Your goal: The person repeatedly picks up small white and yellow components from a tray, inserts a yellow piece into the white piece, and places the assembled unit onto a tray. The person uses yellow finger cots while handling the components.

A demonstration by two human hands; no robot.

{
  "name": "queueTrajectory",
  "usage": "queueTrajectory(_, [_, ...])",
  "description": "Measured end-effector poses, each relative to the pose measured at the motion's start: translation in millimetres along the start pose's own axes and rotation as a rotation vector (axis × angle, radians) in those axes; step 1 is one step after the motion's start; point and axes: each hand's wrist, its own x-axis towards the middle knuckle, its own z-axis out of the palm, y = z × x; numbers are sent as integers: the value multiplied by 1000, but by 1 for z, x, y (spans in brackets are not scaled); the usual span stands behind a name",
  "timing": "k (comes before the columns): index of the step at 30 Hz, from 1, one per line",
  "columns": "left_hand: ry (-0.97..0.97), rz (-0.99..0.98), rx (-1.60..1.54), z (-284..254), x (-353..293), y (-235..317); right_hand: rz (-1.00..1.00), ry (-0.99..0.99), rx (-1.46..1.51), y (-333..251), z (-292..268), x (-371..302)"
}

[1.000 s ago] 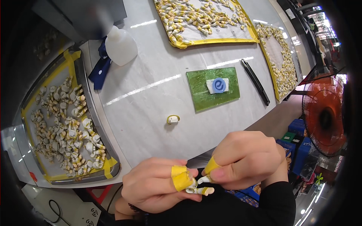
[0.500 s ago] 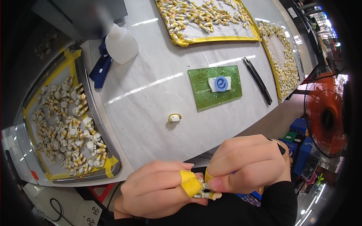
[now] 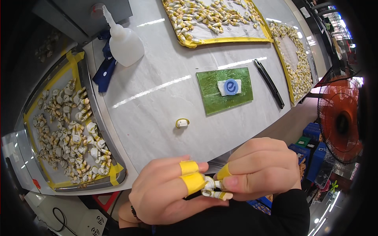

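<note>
At the table's near edge my left hand (image 3: 163, 188) is closed, its fingertips pinching a small white-and-yellow figurine part (image 3: 210, 185). A tube-like limb with a yellow band and a peach tip sticks out of it. Yellow tape wraps two of my left fingers. My right hand (image 3: 264, 169) is closed too, its thumb and taped index finger gripping the part's right side. Its grip hides that end. Beyond my hands, a small white piece with a yellow rim (image 3: 182, 123) lies on the table.
A green cutting-mat-like block (image 3: 204, 94) carries a blue ring-shaped cup (image 3: 232, 87). Black tweezers (image 3: 269, 84) lie right of it. Trays of small parts stand left (image 3: 112, 157), at the back (image 3: 232, 40) and right (image 3: 285, 74). A white squeeze bottle (image 3: 126, 47) stands back left, an orange fan (image 3: 340, 118) far right.
My left hand has turned and its fingers have shifted, so more of the figurine part shows. My right hand has moved slightly, still gripping. The squeeze bottle's nozzle, blurred before, is now sharp.
</note>
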Motion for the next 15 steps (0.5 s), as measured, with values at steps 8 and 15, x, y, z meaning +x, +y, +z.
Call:
queueTrajectory(8, [52, -334, -724, 1, -9, -6, 200, -23, 138, 2, -7, 10])
queueTrajectory(15, [-61, -380, -812, -3, -12, -15, 277, -153, 242, 7, -9, 15])
